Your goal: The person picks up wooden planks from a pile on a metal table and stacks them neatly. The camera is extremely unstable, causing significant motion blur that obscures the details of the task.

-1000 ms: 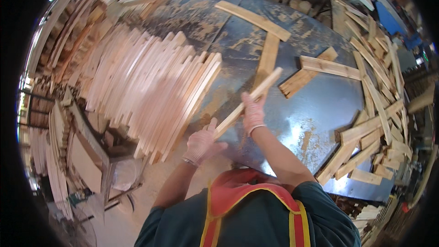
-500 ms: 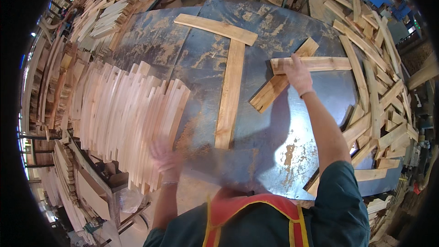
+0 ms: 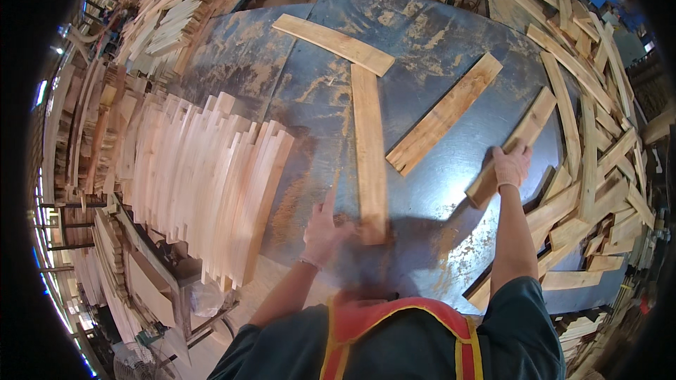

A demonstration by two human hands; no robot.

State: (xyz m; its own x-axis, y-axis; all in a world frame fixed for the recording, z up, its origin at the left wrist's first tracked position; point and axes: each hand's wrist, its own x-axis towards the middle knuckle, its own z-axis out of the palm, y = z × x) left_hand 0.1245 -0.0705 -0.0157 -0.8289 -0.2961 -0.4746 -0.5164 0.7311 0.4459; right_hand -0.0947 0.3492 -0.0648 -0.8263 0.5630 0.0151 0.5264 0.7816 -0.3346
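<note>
At 3 o'clock on the dark metal table (image 3: 415, 190), the gloved right hand (image 3: 512, 167) grips a short board (image 3: 527, 125), its fingers wrapped over the near half. That board slants, its far end toward 1 o'clock and its near end toward 7; whether its underside touches the metal I cannot tell. The gloved left hand (image 3: 325, 233), slightly blurred, is at 6 o'clock, fingers loosely spread, the forefinger pointing toward 12 and the thumb toward 3. It is just beside the near end of a long board (image 3: 370, 155), which lies through the middle; I cannot tell whether they touch. At 12 o'clock a crosswise board (image 3: 334, 43) meets the long board's far end. Between the long board and the gripped one, at 2 o'clock, a slanted board (image 3: 445, 114) lies flat. A row of pale sticks (image 3: 204, 190), packed side by side, fills 9 o'clock, while a jumbled pile of boards (image 3: 588, 162) covers the table's edge beyond the right hand, at 3.
</note>
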